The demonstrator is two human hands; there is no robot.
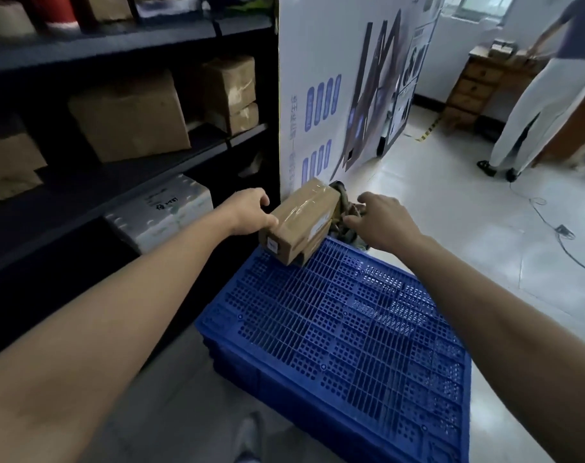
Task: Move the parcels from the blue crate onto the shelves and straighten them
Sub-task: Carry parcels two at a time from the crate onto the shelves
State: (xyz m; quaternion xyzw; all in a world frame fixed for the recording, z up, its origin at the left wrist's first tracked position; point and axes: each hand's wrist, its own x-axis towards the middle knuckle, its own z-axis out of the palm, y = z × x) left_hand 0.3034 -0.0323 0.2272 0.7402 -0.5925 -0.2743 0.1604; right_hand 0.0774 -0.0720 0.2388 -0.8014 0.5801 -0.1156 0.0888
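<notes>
A brown taped cardboard parcel is raised at a tilt over the far end of the blue crate, whose perforated floor shows bare. My left hand holds the parcel's left side, fingers curled over its far edge. My right hand hovers just right of the parcel with fingers bent downward; whether it touches the box or the dark bundle behind it is hidden. The dark metal shelves stand to the left, holding several brown parcels and a white wrapped package.
A large white printed board stands upright beyond the crate, against the shelf end. A person stands at the right rear beside a wooden drawer cabinet. A cable trails across the pale tiled floor on the right.
</notes>
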